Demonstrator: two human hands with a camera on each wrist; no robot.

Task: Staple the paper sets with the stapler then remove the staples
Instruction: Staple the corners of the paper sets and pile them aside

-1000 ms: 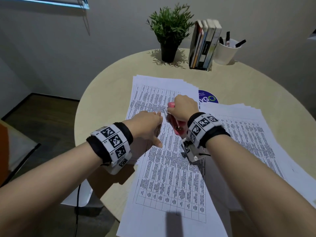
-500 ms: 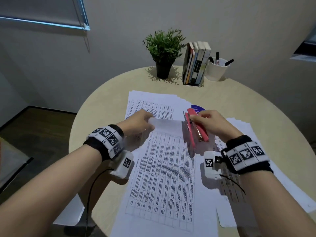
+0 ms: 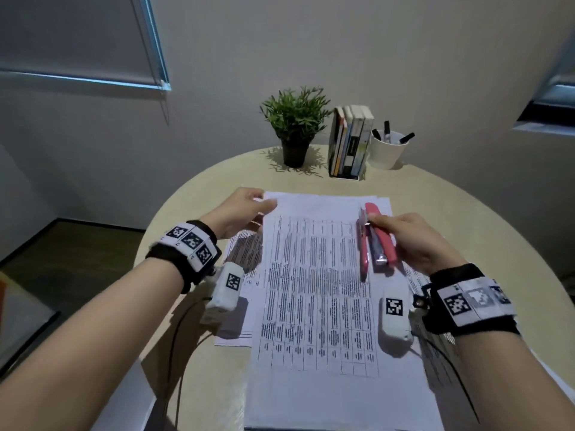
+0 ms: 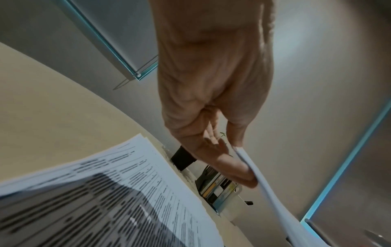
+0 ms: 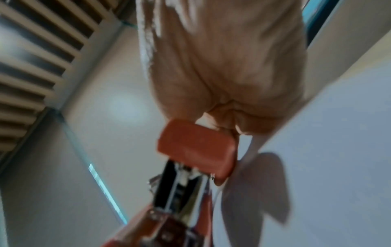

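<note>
A set of printed table sheets is lifted off the round table, its far left corner pinched by my left hand. In the left wrist view the thumb and fingers clamp the sheets' edge. My right hand holds a pink stapler at the set's right edge, its arms hinged apart. The right wrist view shows the stapler from its rear end, metal magazine exposed. More printed sheets lie underneath on the table.
A potted plant, a row of books in a holder and a white cup of markers stand at the table's far edge. The beige tabletop extends right. A lower paper stack lies under the left hand.
Both hands moved apart and upward: the left lifted the paper set by its corner, the right drew the stapler away to the right, and the stapler's arms have opened.
</note>
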